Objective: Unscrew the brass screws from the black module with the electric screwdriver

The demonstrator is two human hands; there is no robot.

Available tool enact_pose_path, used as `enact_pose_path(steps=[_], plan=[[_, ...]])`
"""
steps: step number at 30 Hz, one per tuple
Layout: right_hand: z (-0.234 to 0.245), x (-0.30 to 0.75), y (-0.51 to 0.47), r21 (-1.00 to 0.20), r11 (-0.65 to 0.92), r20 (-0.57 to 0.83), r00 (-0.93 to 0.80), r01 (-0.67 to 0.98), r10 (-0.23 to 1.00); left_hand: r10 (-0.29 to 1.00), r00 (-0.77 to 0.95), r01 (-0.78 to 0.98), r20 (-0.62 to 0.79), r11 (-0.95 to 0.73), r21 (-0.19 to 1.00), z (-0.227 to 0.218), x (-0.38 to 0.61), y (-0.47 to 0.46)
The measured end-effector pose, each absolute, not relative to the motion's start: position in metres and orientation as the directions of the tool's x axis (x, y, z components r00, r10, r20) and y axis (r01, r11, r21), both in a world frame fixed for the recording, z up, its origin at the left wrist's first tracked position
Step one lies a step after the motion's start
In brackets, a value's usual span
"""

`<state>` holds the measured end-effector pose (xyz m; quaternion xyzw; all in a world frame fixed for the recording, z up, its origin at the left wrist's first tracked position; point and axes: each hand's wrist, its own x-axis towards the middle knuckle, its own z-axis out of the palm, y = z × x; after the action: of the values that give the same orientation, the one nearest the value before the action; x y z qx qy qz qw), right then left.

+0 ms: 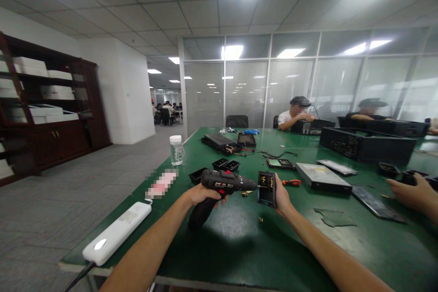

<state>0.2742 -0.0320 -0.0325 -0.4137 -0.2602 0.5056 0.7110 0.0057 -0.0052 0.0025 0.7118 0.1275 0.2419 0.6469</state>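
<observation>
My left hand (pixel 200 193) is closed round the grip of a black cordless screwdriver (pixel 221 185) with red markings. Its nose points right, at a small black electronic part (pixel 266 188). My right hand (pixel 282 197) holds that part upright on its edge, just above the green table (pixel 239 237). The screwdriver's tip nearly touches the part's left side. A small screw (pixel 260 219) lies on the table below the part.
A white power strip (pixel 116 232) lies at the table's near left corner, a water bottle (pixel 176 149) at the left edge. Black trays, an optical drive (pixel 323 177), an orange screwdriver (pixel 292 182) and computer cases lie further back. Another person's hand (pixel 409 191) reaches in from the right. Two people sit at the far end.
</observation>
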Motion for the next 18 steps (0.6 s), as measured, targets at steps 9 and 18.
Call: enact_pose_path(steps=[9,18], plan=[[-0.0311,0.2735,-0.0328,-0.832,0.129,-0.074,0.338,-0.539,0.938,0.503,0.846,-0.131,0.176,-0.124,0.984,0.0029,0.0056,-0.0061],[-0.0312,0.2733,-0.033,-0.843,0.137,-0.076,0.367,-0.52,0.927,0.513,0.841,-0.128,0.172,-0.12,0.985,0.0036,0.0055,-0.0066]])
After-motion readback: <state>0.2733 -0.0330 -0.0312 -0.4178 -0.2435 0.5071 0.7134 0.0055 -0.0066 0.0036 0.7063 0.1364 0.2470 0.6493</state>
